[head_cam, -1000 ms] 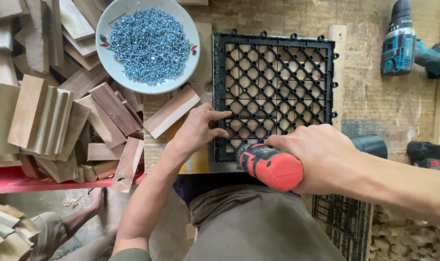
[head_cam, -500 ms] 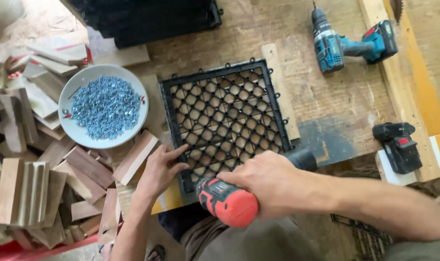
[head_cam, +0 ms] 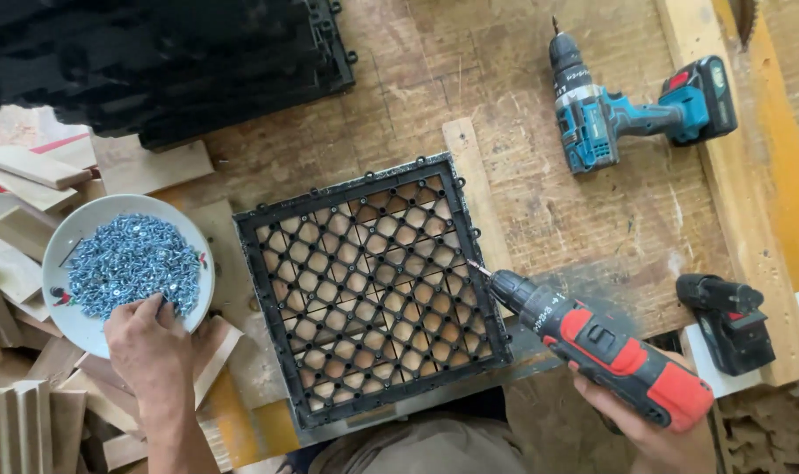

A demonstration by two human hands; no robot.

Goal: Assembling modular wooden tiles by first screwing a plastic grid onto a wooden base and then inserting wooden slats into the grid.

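My left hand (head_cam: pixel 149 342) reaches into a white bowl (head_cam: pixel 66 320) of small silver screws (head_cam: pixel 132 259) at the left, fingertips touching the screws; whether it holds any is hidden. My right hand (head_cam: pixel 645 430) grips the handle of a red and black cordless drill (head_cam: pixel 601 347) at the lower right. The drill's bit points up-left at the right edge of a black plastic grid tile (head_cam: pixel 369 285). The tile lies flat on the wooden workbench, with wooden slats showing through its holes.
A teal cordless drill (head_cam: pixel 627 110) lies at the upper right. A black battery pack (head_cam: pixel 728 320) sits at the right edge. Stacked black grid tiles (head_cam: pixel 171 61) fill the upper left. Loose wooden slats (head_cam: pixel 22 219) are piled at the left. A wooden strip (head_cam: pixel 474 189) lies beside the tile.
My left hand left the tile and moved left to the bowl of screws. My right hand drew the red drill back to the tile's right edge. The view shifted.
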